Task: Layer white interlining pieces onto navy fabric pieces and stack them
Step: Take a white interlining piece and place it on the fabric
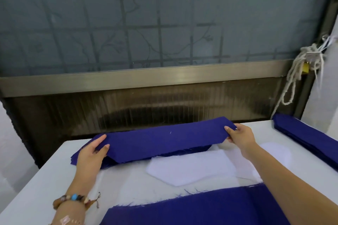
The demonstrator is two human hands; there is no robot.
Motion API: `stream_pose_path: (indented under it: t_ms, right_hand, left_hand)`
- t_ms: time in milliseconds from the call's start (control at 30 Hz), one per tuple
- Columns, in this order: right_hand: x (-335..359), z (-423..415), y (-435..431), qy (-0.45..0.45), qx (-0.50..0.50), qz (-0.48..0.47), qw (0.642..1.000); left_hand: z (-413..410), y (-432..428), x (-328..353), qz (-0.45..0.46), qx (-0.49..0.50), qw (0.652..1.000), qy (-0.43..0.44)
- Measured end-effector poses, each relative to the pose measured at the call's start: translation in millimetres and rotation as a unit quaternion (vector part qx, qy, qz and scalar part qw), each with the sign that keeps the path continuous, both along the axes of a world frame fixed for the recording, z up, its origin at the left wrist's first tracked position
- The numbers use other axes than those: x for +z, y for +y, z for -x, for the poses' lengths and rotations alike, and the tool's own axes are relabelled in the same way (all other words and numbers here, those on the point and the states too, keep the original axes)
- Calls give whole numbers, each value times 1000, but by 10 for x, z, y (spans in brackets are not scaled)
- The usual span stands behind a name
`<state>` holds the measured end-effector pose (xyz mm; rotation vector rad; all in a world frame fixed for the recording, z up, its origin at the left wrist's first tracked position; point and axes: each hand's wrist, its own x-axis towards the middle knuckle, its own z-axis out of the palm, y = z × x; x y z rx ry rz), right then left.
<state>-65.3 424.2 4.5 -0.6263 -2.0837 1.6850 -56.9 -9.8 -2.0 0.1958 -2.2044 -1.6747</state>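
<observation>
Navy piece (161, 142) held at both ends: left hand (93, 153) pinches left tip, right hand (239, 136) pinches right tip. Long axis runs left-right, over navy stack (75, 159) at far edge of table (36, 188). Cannot tell whether piece rests on stack or hangs just clear. I see white interlining piece (192, 170) flat, just nearer me, same axis, right hand nearer to it. Second navy stack (307, 137) well apart at right. Loose navy cloth (201, 208) at near edge. I judge path from grip to interlining unobstructed.
</observation>
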Motion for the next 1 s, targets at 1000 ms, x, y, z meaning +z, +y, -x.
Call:
stream_pose_path:
  t_ms: [1000]
  right_hand:
    - [-197, -1814, 359, -6, 4, -72, 997]
  left_hand:
    - [-1677, 163, -151, -56, -42, 997, -13]
